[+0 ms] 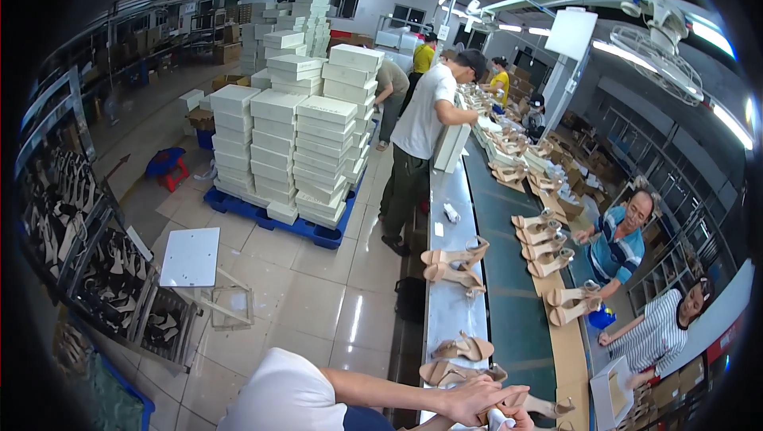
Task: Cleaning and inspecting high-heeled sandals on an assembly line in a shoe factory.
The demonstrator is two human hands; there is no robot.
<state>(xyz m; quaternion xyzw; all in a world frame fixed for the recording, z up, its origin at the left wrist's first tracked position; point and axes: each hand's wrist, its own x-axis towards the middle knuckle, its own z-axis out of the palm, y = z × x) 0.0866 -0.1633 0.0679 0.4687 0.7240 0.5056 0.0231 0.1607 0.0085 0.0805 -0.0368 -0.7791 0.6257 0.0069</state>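
beige high-heeled sandal (534, 405) gripped at the near end of a steel work table (445, 304), low in the head view, beside a green conveyor belt (513, 304). the left hand (477, 398) lies over the sandal's upper, fingers curled down and closed around it. the right hand (509, 413) is mostly hidden beneath the left at the lower edge of the picture; whether it is open or closed cannot be told, though it appears to touch a scrap of white material (499, 421) under the shoe. the sandal's heel points toward the belt's near edge.

just beyond the hands, two more beige sandals (462, 359) lie on the table's near end, one behind the other. farther along the table, toward its middle, another pair (455, 262) rests on its side at the belt edge.

across the belt, a cardboard strip (560, 336) carries further sandals (544, 242) in rows. a co-worker in a blue striped shirt (616, 252) reaches toward them from the far side, and a second in a white striped top (660, 332) sits nearer, arm stretched to the cardboard.

to the left of the table, stacked white boxes (298, 137) stand on a blue pallet (274, 220) on the tiled floor, with a person in a white t-shirt (421, 121) standing at the table's far end.
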